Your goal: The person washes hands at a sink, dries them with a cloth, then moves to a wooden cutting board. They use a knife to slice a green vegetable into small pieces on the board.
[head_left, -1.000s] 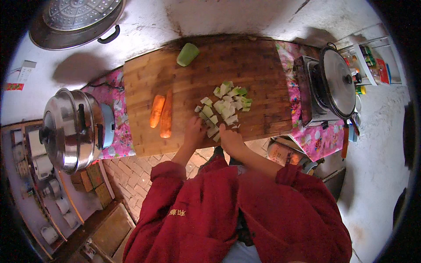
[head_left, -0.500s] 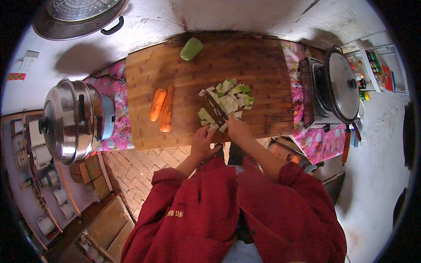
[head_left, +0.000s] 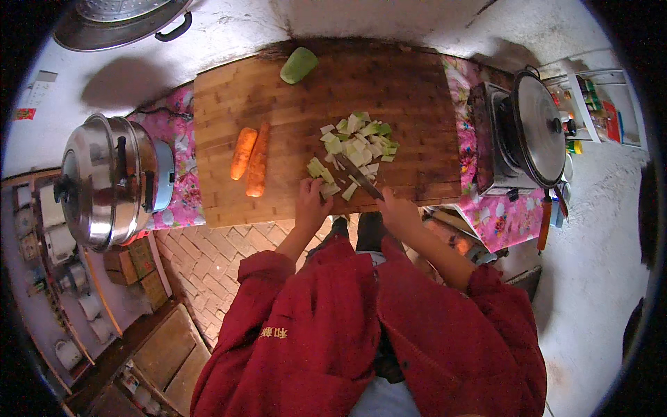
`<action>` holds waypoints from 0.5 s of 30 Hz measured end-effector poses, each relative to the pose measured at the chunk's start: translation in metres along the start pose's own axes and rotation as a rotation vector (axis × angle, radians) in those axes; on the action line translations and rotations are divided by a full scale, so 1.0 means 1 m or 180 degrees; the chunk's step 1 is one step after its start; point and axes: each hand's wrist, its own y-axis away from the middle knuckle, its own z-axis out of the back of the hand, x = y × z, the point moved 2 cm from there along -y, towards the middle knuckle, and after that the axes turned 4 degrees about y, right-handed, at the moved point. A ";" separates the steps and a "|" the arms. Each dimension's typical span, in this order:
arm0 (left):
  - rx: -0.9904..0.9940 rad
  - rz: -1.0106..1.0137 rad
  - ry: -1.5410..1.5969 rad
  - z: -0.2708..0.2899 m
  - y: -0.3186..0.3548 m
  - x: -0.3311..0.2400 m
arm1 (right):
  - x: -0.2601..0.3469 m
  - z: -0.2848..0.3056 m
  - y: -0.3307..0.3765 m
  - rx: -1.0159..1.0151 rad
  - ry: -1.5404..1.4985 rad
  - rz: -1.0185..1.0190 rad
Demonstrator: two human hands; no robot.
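Note:
My right hand (head_left: pixel 399 211) grips the handle of a kitchen knife (head_left: pixel 359 176), its dark blade slanting up and left across the wooden cutting board (head_left: pixel 410 90). The blade's far end meets a heap of chopped pale green vegetable (head_left: pixel 358 142). At the board's near edge, my left hand (head_left: pixel 313 203) has its fingers bent against a few pale green pieces (head_left: pixel 329 188), left of the knife. Two peeled carrots, one shorter (head_left: pixel 243 153) and one longer (head_left: pixel 258 161), lie side by side farther left. A larger light green vegetable chunk (head_left: pixel 299 65) rests near the back edge.
A steel steamer pot (head_left: pixel 104 177) with a lid stands left of the board. To the right, a lidded wok (head_left: pixel 543 128) sits on a stove (head_left: pixel 492 139). Pink flowered cloth (head_left: pixel 504 224) shows beneath. Shelves with cups (head_left: pixel 89 304) line the lower left.
The knife has moved right, away from my left hand, leaving a gap between them. Its blade now lies lower, beside the heap. My view has shifted slightly.

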 end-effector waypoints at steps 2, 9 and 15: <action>0.0229 0.0093 -0.0168 -0.002 0.000 -0.001 | -0.019 -0.011 0.012 0.0230 0.0098 -0.0007; 0.0378 0.0351 -0.0344 -0.008 0.005 0.000 | -0.048 -0.038 0.033 0.0675 0.0572 0.0190; -0.0171 0.0324 -0.0298 -0.014 0.007 -0.003 | -0.048 -0.051 0.016 0.0867 0.0611 0.0473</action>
